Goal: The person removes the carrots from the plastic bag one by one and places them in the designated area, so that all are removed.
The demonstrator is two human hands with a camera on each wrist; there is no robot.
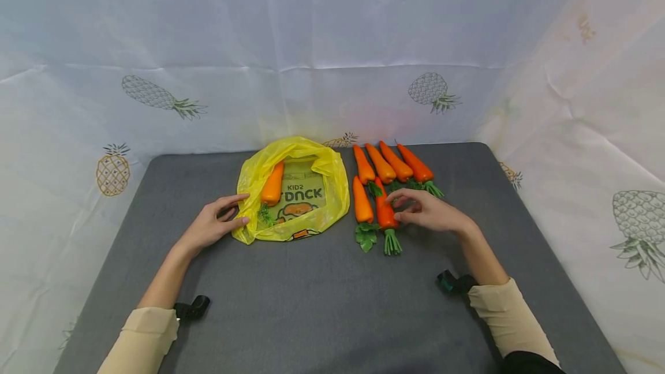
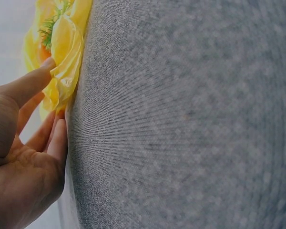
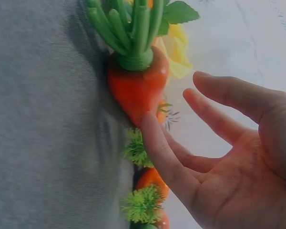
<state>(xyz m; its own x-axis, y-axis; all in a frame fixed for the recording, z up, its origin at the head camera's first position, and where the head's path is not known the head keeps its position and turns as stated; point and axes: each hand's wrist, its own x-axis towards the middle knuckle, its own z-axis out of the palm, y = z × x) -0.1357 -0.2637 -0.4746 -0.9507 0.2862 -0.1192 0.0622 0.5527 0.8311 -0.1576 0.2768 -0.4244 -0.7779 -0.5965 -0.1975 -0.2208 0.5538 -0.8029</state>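
Observation:
A yellow plastic bag (image 1: 340, 192) lies with its mouth spread wide, and one orange carrot (image 1: 272, 184) with green fronds rests inside at its left. My left hand (image 1: 215, 224) is at the bag's left rim, fingers loosely extended. In the left wrist view its thumb touches the crumpled yellow plastic. To the right of the bag, my right hand (image 1: 428, 210) hovers at a red-orange carrot (image 1: 385, 212) with thick green stems, fingers spread and not closed round it. The right wrist view shows a fingertip at that carrot's narrow part; whether they touch I cannot tell.
Beside the stemmed carrot lies another carrot (image 1: 362, 201) with a broad leaf. Several more carrots (image 1: 395, 161) lie in a row behind them, near the far edge of the grey table (image 1: 312, 305). A pineapple-print white cloth (image 1: 332, 33) hangs behind and at the sides.

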